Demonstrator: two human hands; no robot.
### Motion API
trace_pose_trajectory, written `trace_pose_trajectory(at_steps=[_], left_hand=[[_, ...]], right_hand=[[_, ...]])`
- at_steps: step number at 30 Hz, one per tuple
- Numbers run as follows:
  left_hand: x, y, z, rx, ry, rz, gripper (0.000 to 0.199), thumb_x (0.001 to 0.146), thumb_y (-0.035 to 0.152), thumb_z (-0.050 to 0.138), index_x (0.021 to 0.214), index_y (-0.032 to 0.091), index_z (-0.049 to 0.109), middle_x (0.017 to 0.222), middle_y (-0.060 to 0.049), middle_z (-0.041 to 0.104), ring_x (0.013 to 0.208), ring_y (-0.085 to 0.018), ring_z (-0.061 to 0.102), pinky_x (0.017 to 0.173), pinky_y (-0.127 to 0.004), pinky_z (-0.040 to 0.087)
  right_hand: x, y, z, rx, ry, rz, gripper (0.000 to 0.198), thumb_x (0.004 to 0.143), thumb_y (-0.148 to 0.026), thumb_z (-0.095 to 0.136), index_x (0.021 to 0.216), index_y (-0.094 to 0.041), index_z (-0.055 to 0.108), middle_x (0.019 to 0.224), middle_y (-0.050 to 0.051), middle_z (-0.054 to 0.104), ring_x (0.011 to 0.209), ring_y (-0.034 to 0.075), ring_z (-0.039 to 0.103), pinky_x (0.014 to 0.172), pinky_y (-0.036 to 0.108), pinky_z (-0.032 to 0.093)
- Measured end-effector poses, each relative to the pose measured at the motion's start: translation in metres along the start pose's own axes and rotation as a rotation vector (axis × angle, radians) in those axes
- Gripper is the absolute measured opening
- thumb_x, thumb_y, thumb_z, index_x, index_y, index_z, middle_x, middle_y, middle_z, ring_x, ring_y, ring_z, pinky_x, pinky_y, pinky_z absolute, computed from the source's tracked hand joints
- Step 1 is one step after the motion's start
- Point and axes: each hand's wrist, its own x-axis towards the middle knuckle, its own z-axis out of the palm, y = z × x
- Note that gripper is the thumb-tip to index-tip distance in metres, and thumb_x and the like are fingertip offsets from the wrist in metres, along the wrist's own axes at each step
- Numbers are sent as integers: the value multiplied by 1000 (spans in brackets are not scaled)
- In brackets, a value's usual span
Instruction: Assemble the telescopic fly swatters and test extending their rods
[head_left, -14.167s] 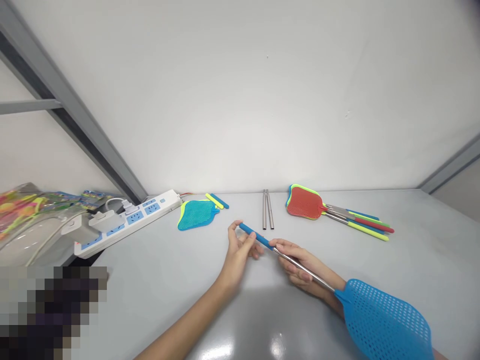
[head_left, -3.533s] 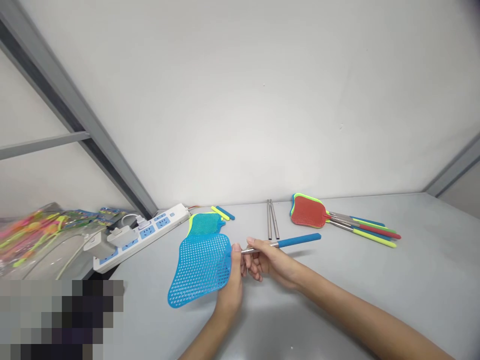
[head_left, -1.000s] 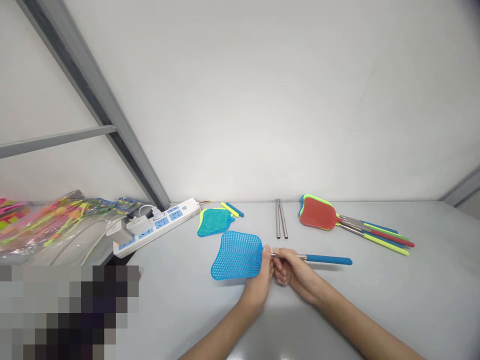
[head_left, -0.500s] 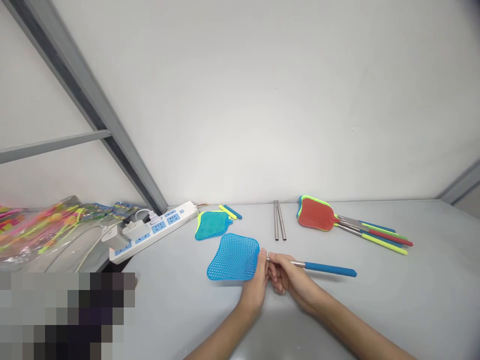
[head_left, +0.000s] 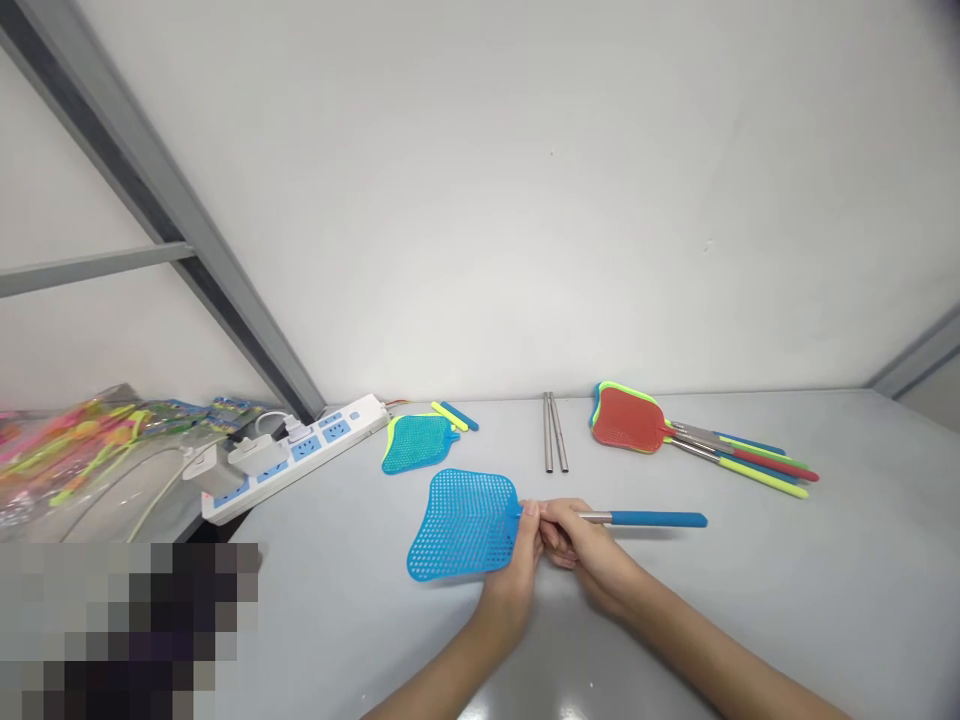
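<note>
Blue swatter: left fingers clamped by its neck
Rod: right fingers clamped around it
Neck-rod fit: apparently underway; next push likely needs alignment

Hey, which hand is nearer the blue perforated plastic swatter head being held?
Left: your left hand grips at the neck of the blue perforated plastic swatter head. Your right hand is farther right, gripping the silver metal rod.
</note>
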Motion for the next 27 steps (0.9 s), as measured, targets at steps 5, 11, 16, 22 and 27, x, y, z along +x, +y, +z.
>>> trace_pose_trajectory(at_steps=[5, 11, 16, 22, 27], left_hand=[[6, -14, 1, -45, 130, -81, 30, 67, 43, 54, 57, 18, 41, 58, 2, 45, 57, -10, 44, 53, -21, 36], [11, -15, 0, -21, 176, -93, 30, 69, 40, 50, 54, 18, 38, 53, 4, 39, 50, -8, 39, 49, -21, 33], [12, -16, -1, 5, 133, -69, 32, 70, 40, 49, 51, 19, 35, 50, 5, 35, 47, -8, 35, 48, -21, 31], [16, -18, -2, 29, 80, -32, 32, 71, 40, 48, 50, 19, 35, 50, 5, 37, 48, -9, 36, 52, -22, 32], [20, -15, -8, 113, -37, 44, 41, 77, 37, 38, 43, 19, 26, 41, 5, 30, 41, -8, 31, 52, -24, 31]], right_hand=[[4, 7, -1, 105, 13, 17, 33, 70, -25, 48, 40, -15, 37, 40, -7, 25, 37, 4, 16, 37, 21, 9], [9, 5, -1, 108, 13, 46, 32, 69, -25, 49, 41, -15, 36, 40, -7, 25, 36, 3, 15, 36, 20, 8], [10, 2, -2, 92, 31, 49, 31, 68, -25, 48, 41, -15, 37, 40, -7, 26, 36, 3, 18, 36, 20, 8], [8, -6, -2, 100, 24, 46, 32, 69, -24, 48, 40, -15, 35, 40, -6, 26, 35, 3, 17, 35, 20, 8], [6, -9, -6, 170, 72, 58, 28, 68, -23, 51, 44, -16, 37, 41, -8, 25, 36, 3, 13, 35, 20, 9]])
